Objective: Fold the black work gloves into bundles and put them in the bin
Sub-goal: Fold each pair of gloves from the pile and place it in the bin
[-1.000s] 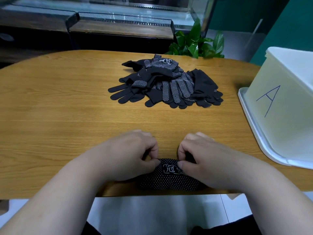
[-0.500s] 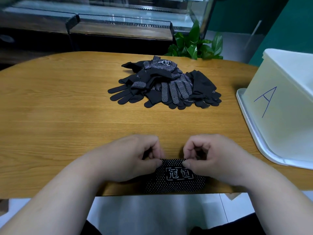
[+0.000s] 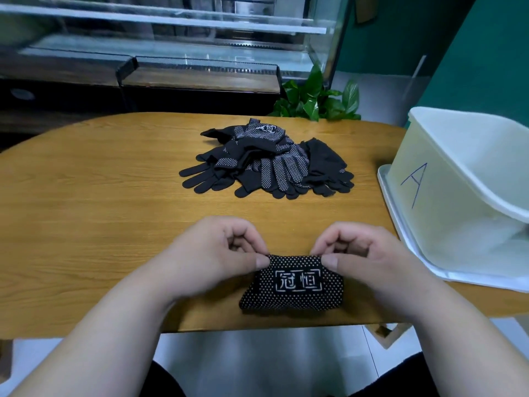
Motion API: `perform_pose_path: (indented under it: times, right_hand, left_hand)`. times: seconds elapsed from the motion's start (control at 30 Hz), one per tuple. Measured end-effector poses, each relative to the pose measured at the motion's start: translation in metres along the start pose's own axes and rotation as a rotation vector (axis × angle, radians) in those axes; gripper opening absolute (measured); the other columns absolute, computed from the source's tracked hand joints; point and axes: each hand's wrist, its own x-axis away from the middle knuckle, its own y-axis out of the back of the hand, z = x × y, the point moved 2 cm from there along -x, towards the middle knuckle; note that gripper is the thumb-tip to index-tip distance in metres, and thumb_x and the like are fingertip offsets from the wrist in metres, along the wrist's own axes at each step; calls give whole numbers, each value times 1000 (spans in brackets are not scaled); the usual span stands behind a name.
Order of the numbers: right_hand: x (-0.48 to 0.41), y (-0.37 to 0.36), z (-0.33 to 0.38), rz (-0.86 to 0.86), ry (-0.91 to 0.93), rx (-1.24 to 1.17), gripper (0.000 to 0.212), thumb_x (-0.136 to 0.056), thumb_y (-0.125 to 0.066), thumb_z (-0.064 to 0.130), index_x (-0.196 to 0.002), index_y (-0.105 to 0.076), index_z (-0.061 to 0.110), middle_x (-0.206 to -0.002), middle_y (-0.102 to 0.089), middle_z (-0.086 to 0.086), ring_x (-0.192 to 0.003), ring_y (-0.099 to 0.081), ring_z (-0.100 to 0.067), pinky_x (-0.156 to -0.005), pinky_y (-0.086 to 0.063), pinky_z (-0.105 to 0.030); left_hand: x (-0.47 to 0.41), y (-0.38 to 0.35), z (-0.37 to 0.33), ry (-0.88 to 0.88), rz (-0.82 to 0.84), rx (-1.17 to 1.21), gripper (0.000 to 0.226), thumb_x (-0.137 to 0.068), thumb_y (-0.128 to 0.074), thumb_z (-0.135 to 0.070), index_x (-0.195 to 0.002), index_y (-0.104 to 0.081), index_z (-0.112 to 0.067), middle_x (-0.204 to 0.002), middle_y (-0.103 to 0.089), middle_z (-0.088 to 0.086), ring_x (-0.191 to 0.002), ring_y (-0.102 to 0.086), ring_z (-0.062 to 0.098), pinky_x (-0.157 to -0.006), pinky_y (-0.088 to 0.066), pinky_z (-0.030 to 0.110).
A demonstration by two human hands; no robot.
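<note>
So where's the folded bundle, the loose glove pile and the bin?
folded bundle (image 3: 292, 301), head view, dotted front below label
loose glove pile (image 3: 283, 170), head view, dotted glove mid-pile
bin (image 3: 429, 224), head view, wall below letter A

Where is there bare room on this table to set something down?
Bare table lies left of the glove pile and left hand, and in the strip between pile and hands. Crowded: the bin right of the right hand, the pinched bundle.

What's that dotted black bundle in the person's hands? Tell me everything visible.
The glove bundle is black knit-looking fabric covered in white dots, with a white boxed two-character logo facing up. Folded compact, it lies on the table by its near edge; the left hand and right hand pinch its far corners.
</note>
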Motion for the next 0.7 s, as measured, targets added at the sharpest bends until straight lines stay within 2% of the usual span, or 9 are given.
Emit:
perform_pose_path:
  times: [0.13,0.2,0.27,0.33,0.37,0.47,0.6,0.7]
  right_hand:
    - [19,10,14,-33,9,-39,14,-76,-64,17,-83,-75,24,-76,-69,-1,-74,-60,-11,-70,-46,-25]
    - [29,18,24,-57,21,-36,16,-76,-63,20,-85,-75,25,-75,-67,0,-74,-57,-11,-72,-44,-26]
    - [42,31,40,-88,53,-43,16,-77,-65,20,-87,-76,26,-76,-66,-3,-74,-57,-10,-72,-45,-22]
    - [48,39,52,-102,85,-7,9,-84,-72,15,-84,-76,23,-77,-67,-12,-71,-57,-10,-68,-46,-21]
    - [52,45,56,-124,103,28,14,-87,-74,10,-82,-76,23,-78,-67,-14,-70,-56,-10,-67,-45,-22]
    - [67,68,71,-211,119,114,21,-87,-72,5,-78,-76,23,-70,-67,-7,-65,-54,-9,-64,-44,-24]
    - [84,101,84,-254,106,185,7,-83,-72,22,-79,-74,27,-76,-69,-10,-70,-60,-22,-69,-50,-40]
    - [93,127,92,-293,100,233,18,-86,-67,13,-77,-73,27,-78,-68,-11,-70,-59,-22,-68,-49,-35]
  left_hand:
    - [6,-4,-26,-3,14,24,20,-78,-79,0,-73,-75,-19,-65,-67,7,-58,-60,13,-60,-47,21]
    - [8,-8,-45,-13,42,35,14,-74,-84,-4,-74,-76,-15,-65,-67,11,-57,-62,17,-61,-50,23]
    - [10,-13,-72,-28,57,39,8,-68,-81,-13,-74,-76,-15,-66,-68,13,-57,-63,19,-61,-51,26]
    - [8,-16,-89,-47,56,27,8,-72,-83,-9,-72,-77,-14,-66,-67,16,-56,-63,20,-59,-52,27]
    - [7,-19,-99,-55,58,15,12,-76,-82,-4,-71,-77,-14,-66,-67,17,-56,-64,20,-58,-53,26]
    - [4,-28,-133,-74,67,-52,12,-80,-78,-2,-73,-76,-12,-67,-69,14,-58,-66,21,-59,-54,28]
    - [-4,-48,-172,-106,111,-183,11,-82,-78,-9,-73,-76,-15,-66,-71,7,-61,-66,15,-59,-54,30]
    - [-16,-67,-200,-153,101,-277,11,-81,-79,-15,-71,-74,-17,-62,-68,-2,-57,-58,7,-55,-47,24]
